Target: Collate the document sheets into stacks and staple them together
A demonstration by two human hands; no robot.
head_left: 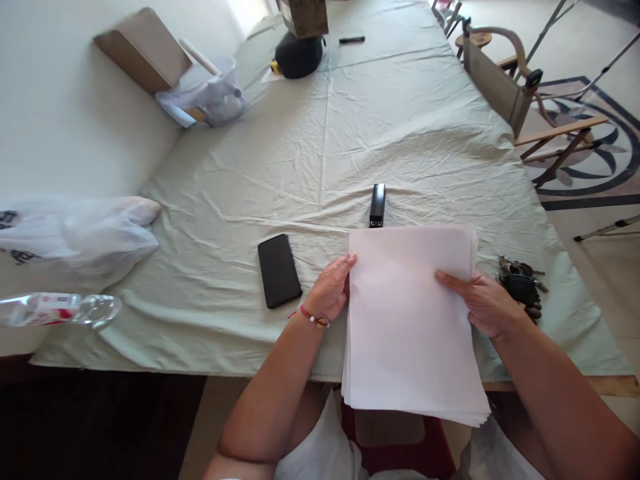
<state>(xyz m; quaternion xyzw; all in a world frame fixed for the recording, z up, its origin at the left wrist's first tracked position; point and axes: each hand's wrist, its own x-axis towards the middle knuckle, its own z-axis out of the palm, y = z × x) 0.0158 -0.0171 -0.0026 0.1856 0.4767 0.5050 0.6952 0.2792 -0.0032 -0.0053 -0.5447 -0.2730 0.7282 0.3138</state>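
Note:
A stack of white paper (410, 327) is held up over the table's front edge, its lower sheets slightly fanned out. My left hand (333, 285) grips the stack's left edge, with a red bracelet at the wrist. On the other side my right hand (483, 300) has its thumb lying on the top sheet and its fingers behind the stack. Just beyond the paper's far edge lies a black stapler (377, 203), its near end close to the sheets. To the left of my left hand rests a black phone (279, 271). A bunch of keys (520, 283) lies right of my right hand.
A pale green cloth (280, 180) covers the table. At left are a white plastic bag (80, 237) and a clear bottle (60, 309) on its side. Farther back are a box (145, 50), a black case (299, 55) and a marker (352, 40). A folding chair (495, 87) stands right.

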